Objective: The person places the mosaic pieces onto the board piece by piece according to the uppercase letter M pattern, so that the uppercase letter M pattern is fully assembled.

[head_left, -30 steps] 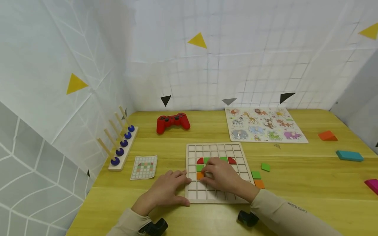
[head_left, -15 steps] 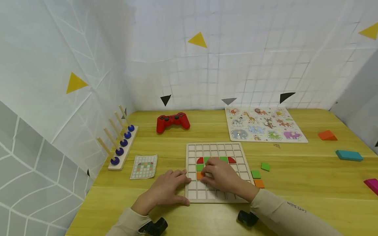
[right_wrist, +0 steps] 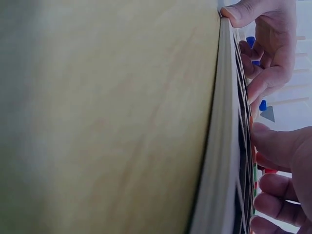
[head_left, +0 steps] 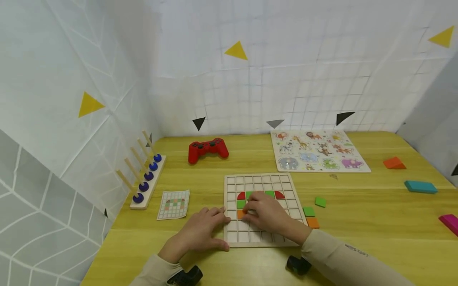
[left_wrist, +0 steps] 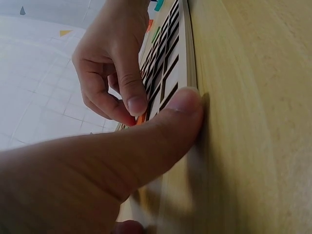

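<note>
A wooden grid board lies flat on the table in the head view. My right hand is over it, thumb and forefinger pinching an orange square tile in a cell on the left side. Just above are a green tile and a red quarter-round tile; another red tile shows further right. The right hand hides part of the pattern. My left hand rests at the board's left edge, fingers extended, and its thumb touches the near corner in the left wrist view.
Two loose green tiles, one nearer, and an orange tile lie right of the board. A pattern card and peg rack are left. Behind are a red game controller and an animal puzzle. Coloured blocks, including blue, lie far right.
The head view has shifted slightly. Both hands and the tiles keep their places relative to the board.
</note>
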Demonstrator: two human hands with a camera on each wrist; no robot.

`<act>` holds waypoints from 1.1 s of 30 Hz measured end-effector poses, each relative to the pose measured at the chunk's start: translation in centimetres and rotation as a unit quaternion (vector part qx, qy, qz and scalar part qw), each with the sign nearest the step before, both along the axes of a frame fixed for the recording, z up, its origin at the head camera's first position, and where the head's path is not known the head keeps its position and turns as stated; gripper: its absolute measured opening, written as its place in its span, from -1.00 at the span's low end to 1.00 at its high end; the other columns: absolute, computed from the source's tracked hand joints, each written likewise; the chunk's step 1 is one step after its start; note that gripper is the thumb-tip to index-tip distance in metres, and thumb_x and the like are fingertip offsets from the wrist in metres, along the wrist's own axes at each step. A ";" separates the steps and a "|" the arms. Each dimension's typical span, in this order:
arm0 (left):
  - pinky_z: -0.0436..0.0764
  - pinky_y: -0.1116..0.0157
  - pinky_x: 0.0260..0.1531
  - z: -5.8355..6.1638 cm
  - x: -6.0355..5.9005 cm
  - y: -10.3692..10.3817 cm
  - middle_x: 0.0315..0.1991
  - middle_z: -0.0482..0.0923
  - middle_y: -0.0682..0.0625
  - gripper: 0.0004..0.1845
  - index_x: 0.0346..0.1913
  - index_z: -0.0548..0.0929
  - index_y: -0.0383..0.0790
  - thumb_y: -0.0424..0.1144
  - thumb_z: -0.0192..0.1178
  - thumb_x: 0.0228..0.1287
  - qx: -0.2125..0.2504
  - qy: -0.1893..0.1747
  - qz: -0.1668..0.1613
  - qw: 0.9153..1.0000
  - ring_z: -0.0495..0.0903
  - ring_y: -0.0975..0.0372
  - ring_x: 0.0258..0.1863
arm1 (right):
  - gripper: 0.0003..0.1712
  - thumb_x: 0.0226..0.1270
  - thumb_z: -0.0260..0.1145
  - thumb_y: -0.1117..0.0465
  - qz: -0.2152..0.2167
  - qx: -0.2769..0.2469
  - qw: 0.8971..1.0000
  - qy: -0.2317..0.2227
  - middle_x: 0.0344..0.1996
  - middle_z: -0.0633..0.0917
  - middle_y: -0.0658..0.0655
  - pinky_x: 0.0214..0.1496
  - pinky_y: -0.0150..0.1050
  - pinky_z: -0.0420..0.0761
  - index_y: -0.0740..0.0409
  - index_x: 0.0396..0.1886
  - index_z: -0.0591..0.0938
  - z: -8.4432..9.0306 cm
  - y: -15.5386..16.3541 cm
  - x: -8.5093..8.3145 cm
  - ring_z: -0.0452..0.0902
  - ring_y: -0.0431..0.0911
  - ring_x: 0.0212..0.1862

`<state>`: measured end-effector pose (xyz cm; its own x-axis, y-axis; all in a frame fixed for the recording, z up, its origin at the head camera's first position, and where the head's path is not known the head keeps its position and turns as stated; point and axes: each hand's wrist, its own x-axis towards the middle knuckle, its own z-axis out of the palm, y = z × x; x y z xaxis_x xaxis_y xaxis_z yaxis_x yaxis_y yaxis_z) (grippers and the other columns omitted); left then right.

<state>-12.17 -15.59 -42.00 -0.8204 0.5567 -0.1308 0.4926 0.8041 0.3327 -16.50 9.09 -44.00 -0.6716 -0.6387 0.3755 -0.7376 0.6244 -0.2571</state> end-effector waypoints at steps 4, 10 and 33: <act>0.47 0.02 0.17 -0.1 0.0 0.1 0.43 0.37 -0.01 -0.27 0.24 0.56 0.12 0.35 0.34 0.00 -0.003 0.001 0.000 1.000 0.44 0.04 0.25 | -0.80 0.10 0.53 0.04 -0.014 -0.013 1.000 0.009 -0.36 0.59 -0.07 -0.27 -0.34 0.51 -0.01 -0.31 0.76 0.7 1.9 -0.1 0.44 -0.23 -0.30; 0.47 0.02 0.17 -0.3 -0.1 0.2 0.42 0.38 -0.02 -0.26 0.24 0.56 0.10 0.34 0.36 -0.01 0.004 0.002 -0.004 1.000 0.44 0.03 0.26 | -0.70 0.13 0.51 0.12 -0.137 -0.023 0.989 -0.040 -0.31 0.64 0.09 -0.34 -0.27 0.49 0.14 -0.17 0.76 2.2 10.5 -0.9 0.50 -0.09 -0.29; 0.48 0.00 0.15 -0.1 0.0 -0.1 0.40 0.40 -0.02 -0.26 0.22 0.57 0.10 0.34 0.38 -0.04 0.010 0.001 0.000 1.000 0.46 0.01 0.23 | -0.72 0.16 0.48 0.13 -0.223 0.041 0.965 -0.134 -0.23 0.66 0.20 -0.15 0.05 0.57 0.18 -0.17 0.74 0.8 19.1 -0.3 0.55 0.05 -0.19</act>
<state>-12.21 -15.70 -42.13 -0.8204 0.5594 -0.1185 0.4933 0.7972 0.3481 -16.85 28.19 -43.23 -0.9524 -0.2841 0.1105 -0.3048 0.8904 -0.3381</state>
